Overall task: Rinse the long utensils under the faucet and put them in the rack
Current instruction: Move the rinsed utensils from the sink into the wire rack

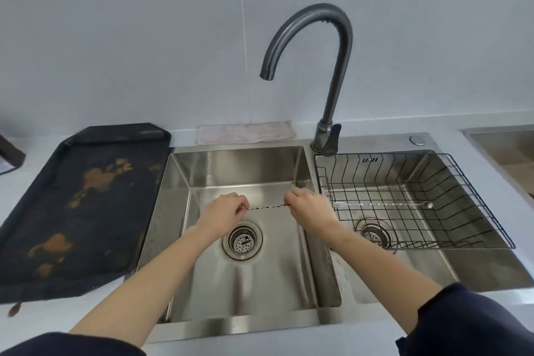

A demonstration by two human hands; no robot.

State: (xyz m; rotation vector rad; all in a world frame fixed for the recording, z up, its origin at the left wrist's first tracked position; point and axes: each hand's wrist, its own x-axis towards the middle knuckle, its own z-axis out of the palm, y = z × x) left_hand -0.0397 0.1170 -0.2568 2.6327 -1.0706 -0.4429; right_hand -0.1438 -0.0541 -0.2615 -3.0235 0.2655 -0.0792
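Note:
Over the left sink basin point(289, 283), my left hand point(224, 215) and my right hand point(307, 208) each pinch one end of a thin twisted metal utensil point(267, 206), held level above the drain. The dark curved faucet point(335, 66) has its spout above and behind the utensil; no water runs from it. A black wire rack point(462, 182) sits in the right basin. Another long twisted utensil point(381, 204) lies across the rack's floor.
A black tray point(72, 211) with brown stains lies on the counter left of the sink. A pale cloth point(245, 132) is folded behind the left basin. The faucet handle point(331, 140) stands between the basins. Another steel basin edge point(502, 139) shows at far right.

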